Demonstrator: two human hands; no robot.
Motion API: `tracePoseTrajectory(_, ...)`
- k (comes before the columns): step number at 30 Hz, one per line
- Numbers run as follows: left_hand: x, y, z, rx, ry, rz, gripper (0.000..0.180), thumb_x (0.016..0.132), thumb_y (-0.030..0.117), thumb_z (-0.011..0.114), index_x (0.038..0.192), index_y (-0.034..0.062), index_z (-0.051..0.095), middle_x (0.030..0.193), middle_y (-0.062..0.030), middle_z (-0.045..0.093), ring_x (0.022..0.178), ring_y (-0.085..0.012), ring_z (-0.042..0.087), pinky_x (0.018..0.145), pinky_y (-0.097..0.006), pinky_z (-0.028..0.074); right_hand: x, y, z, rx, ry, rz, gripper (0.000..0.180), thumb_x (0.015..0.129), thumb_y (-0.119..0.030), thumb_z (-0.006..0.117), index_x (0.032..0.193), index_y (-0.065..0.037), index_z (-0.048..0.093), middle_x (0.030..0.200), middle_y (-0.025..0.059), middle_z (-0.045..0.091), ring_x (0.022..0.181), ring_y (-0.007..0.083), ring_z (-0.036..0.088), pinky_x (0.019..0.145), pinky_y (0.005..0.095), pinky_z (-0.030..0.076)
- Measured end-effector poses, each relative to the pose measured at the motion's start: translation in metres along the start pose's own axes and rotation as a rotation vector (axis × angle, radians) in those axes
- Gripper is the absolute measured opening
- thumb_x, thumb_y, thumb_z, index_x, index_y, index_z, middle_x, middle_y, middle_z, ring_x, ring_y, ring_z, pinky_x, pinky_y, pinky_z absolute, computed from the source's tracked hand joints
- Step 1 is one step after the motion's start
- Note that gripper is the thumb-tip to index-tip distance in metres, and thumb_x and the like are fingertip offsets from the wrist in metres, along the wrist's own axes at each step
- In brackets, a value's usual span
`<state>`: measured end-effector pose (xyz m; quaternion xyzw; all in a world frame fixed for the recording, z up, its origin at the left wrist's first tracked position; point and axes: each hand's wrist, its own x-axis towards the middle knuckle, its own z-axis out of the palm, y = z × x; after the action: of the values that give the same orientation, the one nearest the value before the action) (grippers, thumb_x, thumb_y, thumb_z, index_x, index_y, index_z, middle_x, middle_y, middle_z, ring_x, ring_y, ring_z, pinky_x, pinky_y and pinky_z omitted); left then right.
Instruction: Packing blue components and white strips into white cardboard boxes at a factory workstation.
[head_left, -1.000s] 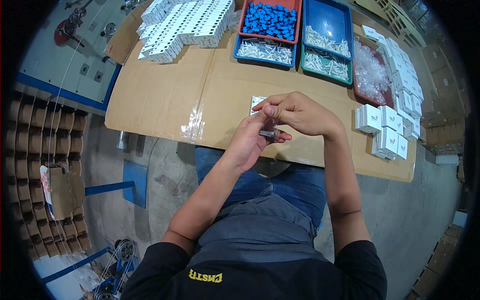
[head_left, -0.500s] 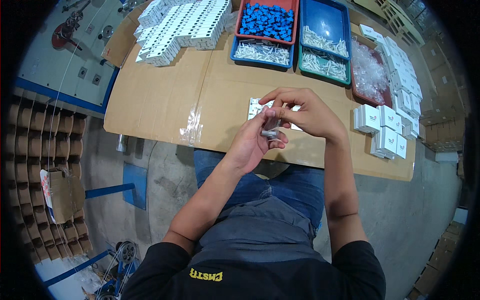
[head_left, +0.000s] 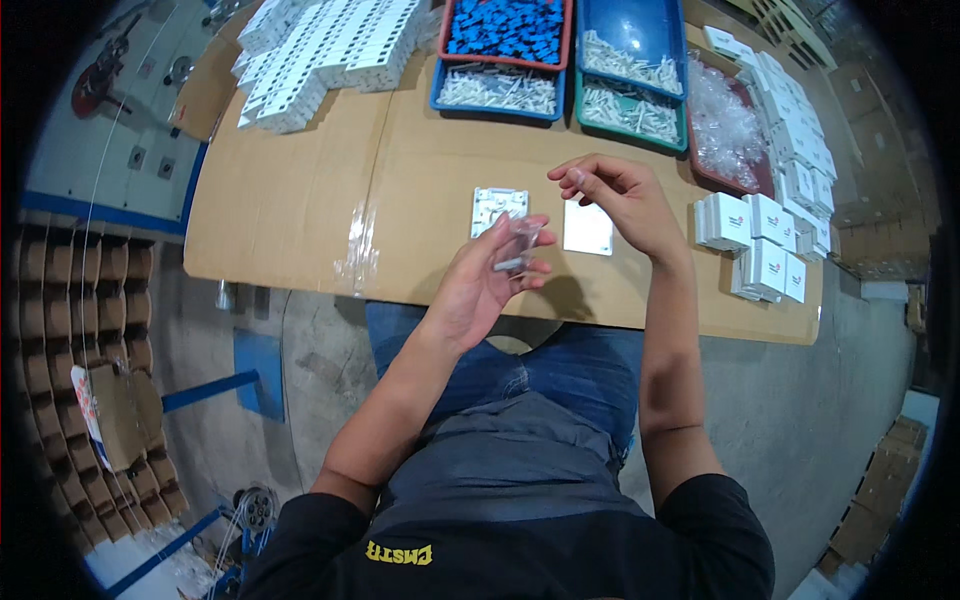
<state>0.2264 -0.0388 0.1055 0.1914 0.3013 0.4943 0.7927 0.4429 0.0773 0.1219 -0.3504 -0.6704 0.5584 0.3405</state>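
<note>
My left hand (head_left: 487, 283) is curled round a small clear plastic bag (head_left: 515, 248) w/ a pale part inside, thumb and fingers pinching it just above the table edge; my right hand (head_left: 618, 200) is lifted over the brown cardboard-covered table (head_left: 290, 200), fingers loosely bent, tips nearly together, holding nothing I can make out; a white square plastic plate w/ cut-outs (head_left: 497, 208) lies just beyond the bag, a plain white square cover (head_left: 587, 228) beside it under my right wrist; I'd judge one piece bagged or nearly so, those two not yet packed; small white boxes (head_left: 757, 250) stacked at right look like finished ones; far side: rows of white parts (head_left: 330, 45), red tray of blue pieces (head_left: 510, 30), blue tray of white bits (head_left: 632, 40), heap of clear bags (head_left: 725, 120); concrete floor, cardboard cartons (head_left: 70, 320) stacked at left.
</note>
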Motion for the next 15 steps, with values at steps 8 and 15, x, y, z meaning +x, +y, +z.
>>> tracePoseTrajectory(8,-0.008,-0.023,-0.028,-0.018,0.070,-0.082,0.052,0.111,0.044,0.041,0.140,0.0031,0.057,0.115,-0.0074,0.067,0.088,-0.0138,0.062,0.083,-0.031,0.051,0.063,0.098,-0.103,-0.306,0.484,0.002,0.018,0.097,-0.014,0.067,0.106,0.001,0.072,0.093,0.0088,0.076,0.086,0.0142,0.070,0.077,0.0294,0.054)
tracePoseTrajectory(15,-0.014,-0.032,-0.020,-0.015,0.091,-0.195,0.053,0.111,0.043,0.039,0.139,-0.0003,0.055,0.114,-0.0090,0.067,0.087,-0.0178,0.063,0.083,-0.032,0.051,0.143,0.139,-0.206,-0.758,0.752,0.036,0.019,0.091,-0.013,0.064,0.104,-0.004,0.075,0.093,0.0191,0.075,0.087,0.0337,0.074,0.079,0.0415,0.057)
